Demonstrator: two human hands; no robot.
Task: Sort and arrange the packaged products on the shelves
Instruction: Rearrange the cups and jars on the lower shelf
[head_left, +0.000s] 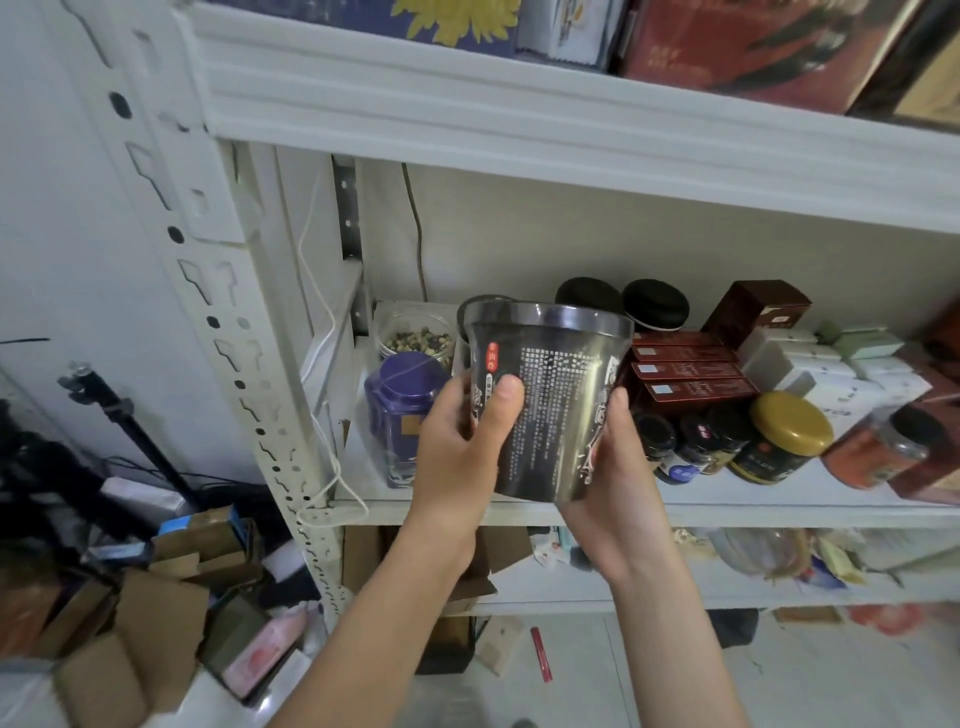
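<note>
I log the dark tub (550, 405) upright, rim up, with left hand (457, 447) and right hand (618, 467) fingers curled round opposite sides. The shelf (753, 506) lies directly beyond it.

Cardboard boxes (161, 608), black tripod (136, 432), white cord (318, 296)

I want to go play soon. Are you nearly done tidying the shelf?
Not yet. Looks done: the red boxes sit in a neat stack on the middle shelf, with white boxes grouped beside them. In hand: the left hand and right hand hold a black tub in front of that shelf, not yet placed. Left: the small jars stand mixed at the front, and the lower shelf looks messy.
</note>
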